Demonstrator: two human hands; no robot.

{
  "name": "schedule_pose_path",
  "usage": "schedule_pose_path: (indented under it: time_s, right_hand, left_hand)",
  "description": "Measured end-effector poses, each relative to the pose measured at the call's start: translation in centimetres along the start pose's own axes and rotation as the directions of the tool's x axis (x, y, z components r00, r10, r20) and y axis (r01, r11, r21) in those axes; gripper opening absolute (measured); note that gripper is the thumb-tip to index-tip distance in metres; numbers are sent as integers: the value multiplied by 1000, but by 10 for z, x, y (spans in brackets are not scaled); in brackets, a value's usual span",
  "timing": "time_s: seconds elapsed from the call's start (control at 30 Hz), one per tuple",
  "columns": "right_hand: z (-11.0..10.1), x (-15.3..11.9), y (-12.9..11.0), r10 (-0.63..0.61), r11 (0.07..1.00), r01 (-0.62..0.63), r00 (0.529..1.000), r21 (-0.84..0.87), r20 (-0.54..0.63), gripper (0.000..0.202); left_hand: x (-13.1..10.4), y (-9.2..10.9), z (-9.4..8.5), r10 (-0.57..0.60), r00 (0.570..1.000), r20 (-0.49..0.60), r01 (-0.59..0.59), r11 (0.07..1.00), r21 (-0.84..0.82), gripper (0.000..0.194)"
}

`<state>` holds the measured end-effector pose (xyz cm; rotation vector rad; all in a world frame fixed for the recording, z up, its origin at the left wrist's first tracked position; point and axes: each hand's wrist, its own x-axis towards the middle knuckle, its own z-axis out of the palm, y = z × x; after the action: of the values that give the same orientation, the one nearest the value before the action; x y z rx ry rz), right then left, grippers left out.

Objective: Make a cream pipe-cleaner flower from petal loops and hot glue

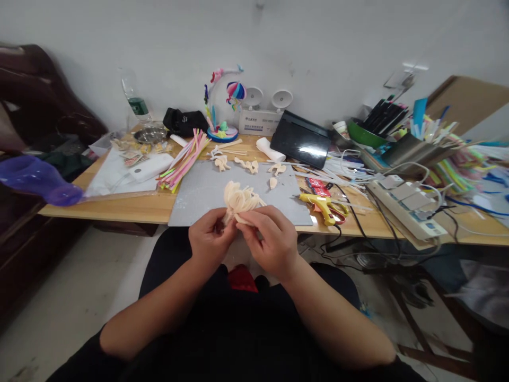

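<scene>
I pinch the cream looped piece low down with my left hand and right hand, since light pressure there should avoid crushing it.

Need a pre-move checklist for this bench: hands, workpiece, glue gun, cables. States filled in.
1. Cream looped piece supported: ok, fingers of the left hand and right hand are on it.
2. Loose cream pieces away from the hands: ok, they lie toward the far side of the gray mat.
3. Yellow glue gun nozzle pointing away from the mat: not ok, it points toward it.
4. Glue gun cold: cannot tell.
5. Black cables clear of the table's front edge: not ok, some hang over it.
</scene>
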<state>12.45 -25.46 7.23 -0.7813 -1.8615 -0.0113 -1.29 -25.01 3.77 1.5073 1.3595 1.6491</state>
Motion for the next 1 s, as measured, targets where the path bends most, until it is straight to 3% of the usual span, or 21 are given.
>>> schedule_pose_path:
  time_s: [0.1,0.2,0.33,0.43,0.83,1.0]
  right_hand:
    - [-3,-4,4,46,988,-29,993,149,-111,41]
    - [-5,-8,8,180,956,-115,957,269,-229,39]
    - [-1,-14,10,204,949,-139,955,284,-214,38]
    - [2,-17,8,165,961,-116,969,252,-183,39]
    - [7,-27,6,132,981,-108,981,161,-145,32]
    - [5,-11,2,145,987,-134,978,84,-146,31]
  left_hand:
    - [0,-2,2,-125,992,9,123,967,-222,10]
    - [3,2,5,-291,954,69,286,818,-499,9]
    - [9,11,5,-413,889,199,434,617,-657,15]
    - [11,17,4,-430,865,258,474,534,-700,19]
    - [14,19,5,-474,845,246,489,501,-714,19]
    - [11,16,6,-504,821,269,534,508,-676,21]
